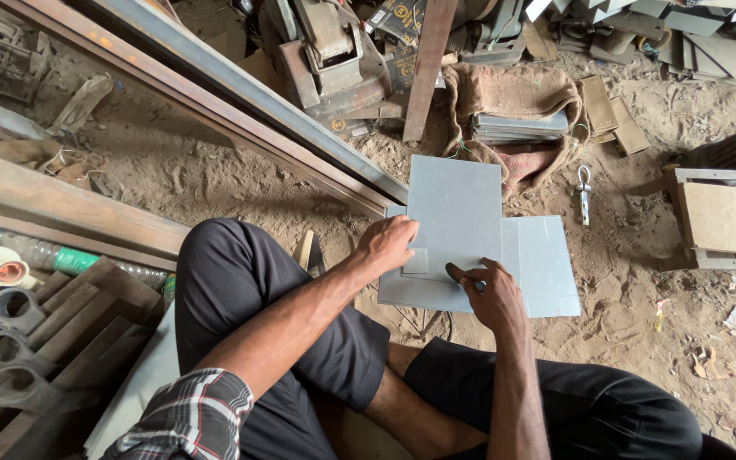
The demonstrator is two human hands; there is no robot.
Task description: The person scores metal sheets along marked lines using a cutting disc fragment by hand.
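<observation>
From the head camera, your left hand (388,243) lies flat, fingers spread, pressing a small grey template (416,261) onto the grey metal sheet (457,213) so it cannot slide. Your right hand (496,296) pinches a dark marking tool (456,273) at the template's edge. The sheet rests on other sheets (547,264) on the sandy ground (232,179), between your knees.

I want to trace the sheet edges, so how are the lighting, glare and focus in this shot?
Head view: soft, even daylight with faint shadows; no glare on the top grey sheet; left hand and right hand sharp; straight beams bow slightly near the frame edges.
</observation>
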